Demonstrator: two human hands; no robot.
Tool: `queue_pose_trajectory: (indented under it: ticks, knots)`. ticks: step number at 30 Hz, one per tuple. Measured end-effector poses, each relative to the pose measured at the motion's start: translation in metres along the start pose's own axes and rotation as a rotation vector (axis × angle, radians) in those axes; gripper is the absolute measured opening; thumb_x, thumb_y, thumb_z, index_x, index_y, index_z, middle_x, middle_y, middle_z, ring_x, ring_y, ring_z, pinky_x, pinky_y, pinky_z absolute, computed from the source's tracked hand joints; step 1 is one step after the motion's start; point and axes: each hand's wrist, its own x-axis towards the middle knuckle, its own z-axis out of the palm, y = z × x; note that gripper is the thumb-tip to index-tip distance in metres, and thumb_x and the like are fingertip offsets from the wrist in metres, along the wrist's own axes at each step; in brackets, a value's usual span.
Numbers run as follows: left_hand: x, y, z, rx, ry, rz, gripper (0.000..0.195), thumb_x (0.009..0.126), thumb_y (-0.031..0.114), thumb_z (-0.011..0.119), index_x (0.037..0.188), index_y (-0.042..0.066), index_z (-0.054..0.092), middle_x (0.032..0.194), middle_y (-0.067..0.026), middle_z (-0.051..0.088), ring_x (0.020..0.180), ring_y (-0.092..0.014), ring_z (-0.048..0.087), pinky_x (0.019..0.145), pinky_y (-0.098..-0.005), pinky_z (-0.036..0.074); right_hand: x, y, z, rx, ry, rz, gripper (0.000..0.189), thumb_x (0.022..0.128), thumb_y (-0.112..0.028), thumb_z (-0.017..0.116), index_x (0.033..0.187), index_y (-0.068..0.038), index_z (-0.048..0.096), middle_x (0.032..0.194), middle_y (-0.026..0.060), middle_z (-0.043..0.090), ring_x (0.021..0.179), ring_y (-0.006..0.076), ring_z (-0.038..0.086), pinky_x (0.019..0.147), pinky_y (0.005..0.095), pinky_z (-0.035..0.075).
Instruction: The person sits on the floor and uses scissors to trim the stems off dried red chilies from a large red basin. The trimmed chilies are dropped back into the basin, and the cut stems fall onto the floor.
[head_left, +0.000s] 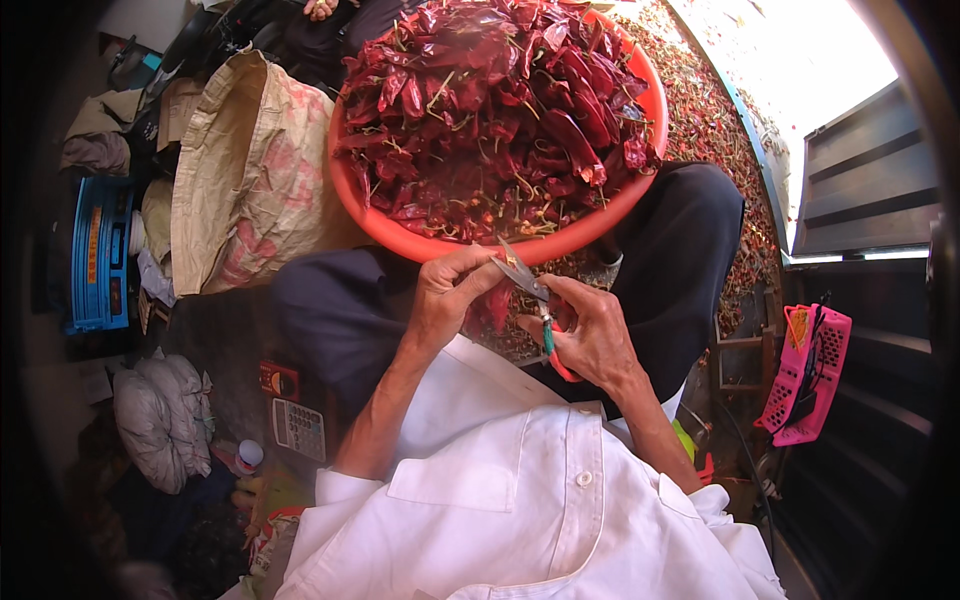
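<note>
My left hand (450, 292) pinches a small pale stem end at its fingertips, just below the rim of an orange-red plastic tub (386, 234). Beneath that hand hangs a dried red chili (493, 304), partly hidden by the fingers. In my right hand (596, 330) are scissors (532, 285) with handles wrapped in green and red. Their blades are spread and lie at my left fingertips, around the stem end. Dried red chilies (480, 112) with curled stems heap the tub, which stands in front of my knees.
A woven sack (277, 172) gapes left of the tub, near a blue crate (101, 255). By my left thigh lies a calculator (298, 427). Chili stems (705, 135) litter the floor at right, beyond a pink plastic basket (806, 375). Another person's hand (321, 9) shows at the top.
</note>
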Motion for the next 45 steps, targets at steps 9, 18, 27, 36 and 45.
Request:
queue_pose_trajectory:
  ticks: [9, 18, 27, 36, 45]
  knots:
    - [0.003, -0.012, -0.009, 0.005, -0.016, 0.002, 0.015, 0.101, 0.01, 0.066, 0.105, -0.002, 0.076, 0.087, 0.0027, 0.07, 0.072, -0.001, 0.058, 0.063, -0.0166, 0.045, -0.002, 0.003, -0.002, -0.013, -0.038, 0.01, 0.044, 0.078, -0.018, 0.087, 0.114, 0.003, 0.072, 0.065, 0.0073, 0.051, 0.059, 0.0139, 0.045, 0.056, 0.0324, 0.04]
    - [0.003, -0.013, 0.0, -0.128, -0.001, 0.019, 0.016, 0.103, 0.013, 0.065, 0.106, 0.002, 0.076, 0.084, 0.0056, 0.064, 0.073, 0.0, 0.054, 0.062, -0.0182, 0.041, -0.006, 0.0, -0.003, 0.059, -0.02, 0.0, 0.042, 0.079, -0.014, 0.085, 0.115, 0.002, 0.071, 0.067, 0.0069, 0.052, 0.059, 0.0155, 0.047, 0.057, 0.0326, 0.042]
    - [-0.001, -0.004, -0.004, -0.035, -0.085, 0.022, 0.018, 0.103, 0.016, 0.064, 0.105, 0.001, 0.074, 0.073, 0.0008, 0.067, 0.051, -0.003, 0.056, 0.04, -0.0189, 0.041, -0.01, -0.005, -0.011, 0.034, -0.034, -0.061, 0.035, 0.08, -0.009, 0.082, 0.111, 0.001, 0.071, 0.067, 0.0095, 0.053, 0.058, 0.0188, 0.05, 0.057, 0.035, 0.043]
    - [-0.009, -0.013, 0.007, -0.338, -0.059, -0.056, 0.017, 0.103, 0.017, 0.064, 0.105, 0.002, 0.072, 0.072, -0.0009, 0.066, 0.051, -0.006, 0.058, 0.041, -0.021, 0.046, -0.022, -0.009, -0.006, 0.097, 0.034, -0.088, 0.027, 0.081, -0.009, 0.08, 0.105, 0.0, 0.072, 0.061, 0.0079, 0.044, 0.055, 0.0149, 0.041, 0.053, 0.0333, 0.038]
    - [-0.025, -0.014, 0.014, -0.489, -0.044, -0.102, 0.017, 0.103, 0.019, 0.063, 0.108, 0.004, 0.069, 0.076, -0.0023, 0.064, 0.061, -0.009, 0.063, 0.05, -0.0228, 0.054, -0.031, -0.005, 0.0, 0.147, 0.038, -0.113, 0.028, 0.082, -0.015, 0.083, 0.104, 0.0, 0.075, 0.06, 0.0081, 0.046, 0.055, 0.014, 0.041, 0.054, 0.0326, 0.04]
